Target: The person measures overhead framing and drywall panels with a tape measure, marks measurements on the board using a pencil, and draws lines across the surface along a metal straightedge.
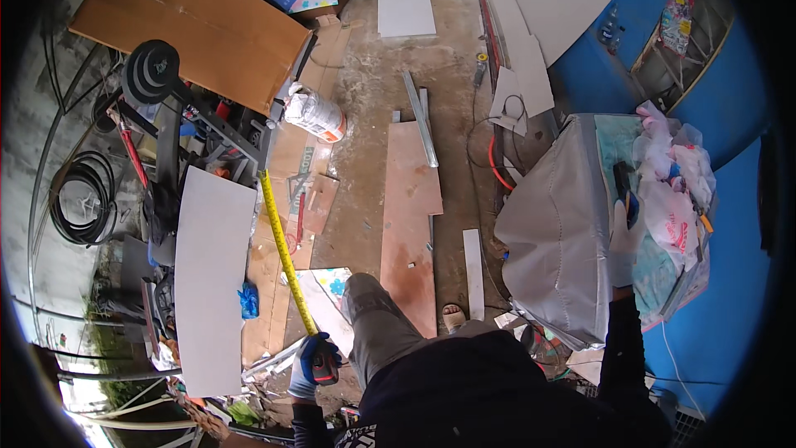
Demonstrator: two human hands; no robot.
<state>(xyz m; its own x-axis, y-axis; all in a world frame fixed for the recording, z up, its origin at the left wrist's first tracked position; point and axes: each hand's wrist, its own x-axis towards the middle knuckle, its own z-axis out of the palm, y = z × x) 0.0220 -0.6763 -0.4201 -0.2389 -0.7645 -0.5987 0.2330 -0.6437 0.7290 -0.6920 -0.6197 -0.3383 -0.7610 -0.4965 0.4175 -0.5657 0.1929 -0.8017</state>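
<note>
Rough workshop or building site, cannot tell which: stained brown concrete floor [356, 75] strewn with a long silvery metal profile [421, 120] and a T-shaped white flat panel [406, 12]. Also noted: extended yellow metal tape measure [282, 245], coiled black cable or hose [62, 220] by the grey wall [37, 129], battered white-and-orange tub [315, 114].

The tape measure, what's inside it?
You can see a long yellow blade sticking out. The red-and-black case in the left hand covers everything inside, so that can't be seen.
</note>
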